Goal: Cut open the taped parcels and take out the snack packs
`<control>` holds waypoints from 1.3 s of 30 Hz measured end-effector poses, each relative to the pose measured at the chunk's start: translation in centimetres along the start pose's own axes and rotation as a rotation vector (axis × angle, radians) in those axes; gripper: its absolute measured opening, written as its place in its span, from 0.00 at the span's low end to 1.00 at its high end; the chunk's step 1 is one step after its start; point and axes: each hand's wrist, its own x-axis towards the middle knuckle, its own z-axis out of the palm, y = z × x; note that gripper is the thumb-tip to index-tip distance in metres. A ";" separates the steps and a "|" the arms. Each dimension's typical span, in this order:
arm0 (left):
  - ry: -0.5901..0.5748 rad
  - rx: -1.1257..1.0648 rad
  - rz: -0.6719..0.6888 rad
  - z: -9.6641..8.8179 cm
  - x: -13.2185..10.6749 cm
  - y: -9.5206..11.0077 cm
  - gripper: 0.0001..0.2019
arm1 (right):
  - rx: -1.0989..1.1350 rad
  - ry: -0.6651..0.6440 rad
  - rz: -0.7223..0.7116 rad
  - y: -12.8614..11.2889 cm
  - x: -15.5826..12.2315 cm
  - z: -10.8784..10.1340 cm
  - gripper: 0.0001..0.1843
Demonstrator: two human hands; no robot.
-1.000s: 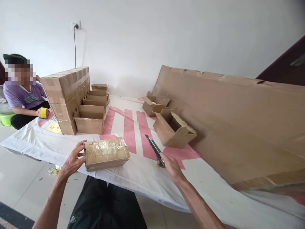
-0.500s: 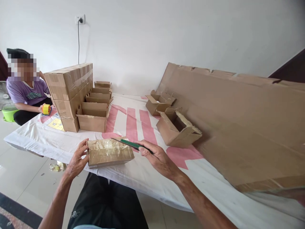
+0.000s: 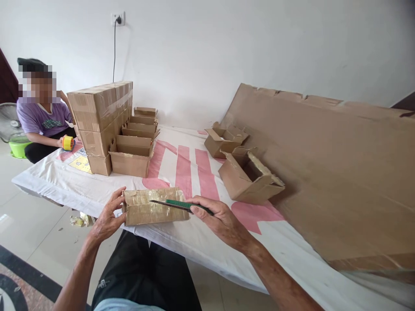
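Note:
A taped cardboard box [image 3: 145, 215] lies at the near edge of the cloth-covered table, its top seam under shiny clear tape. My left hand [image 3: 110, 216] grips the box's left end, fingers on top and thumb lower down. In my right hand [image 3: 214, 216] is a green utility knife [image 3: 178, 204], fingers wrapped round its handle. The long blade points left over the middle of the box's taped top; whether it touches the tape I cannot tell.
Stacked closed boxes [image 3: 97, 112] and a row of open boxes [image 3: 131, 164] stand at the left. Two open boxes, the nearer box [image 3: 236, 177] among them, sit before a large leaning cardboard sheet [image 3: 333, 172]. A person [image 3: 45, 116] sits at far left holding a yellow tape roll [image 3: 68, 143].
The box has tipped so its taped top faces me more. The knife has come lower, over the middle of the top. The whole view has shifted slightly.

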 end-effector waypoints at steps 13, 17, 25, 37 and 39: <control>-0.016 0.044 0.009 0.1 -0.6 1.0 0.24 | -0.036 -0.161 -0.176 -3.3 2.5 1.8 0.16; -0.016 0.050 0.012 0.1 -0.6 1.1 0.26 | -0.049 -0.183 -0.193 -3.7 2.9 1.9 0.16; -0.026 0.059 0.015 0.2 -0.6 1.4 0.25 | -0.101 -0.202 -0.234 -4.4 3.5 2.1 0.14; -0.010 0.042 0.032 0.3 -0.6 0.9 0.27 | -0.301 -0.301 -0.256 -6.0 4.5 1.9 0.14; -0.012 0.048 0.039 0.3 -0.6 1.0 0.27 | -0.368 -0.329 -0.261 -6.7 4.8 1.9 0.15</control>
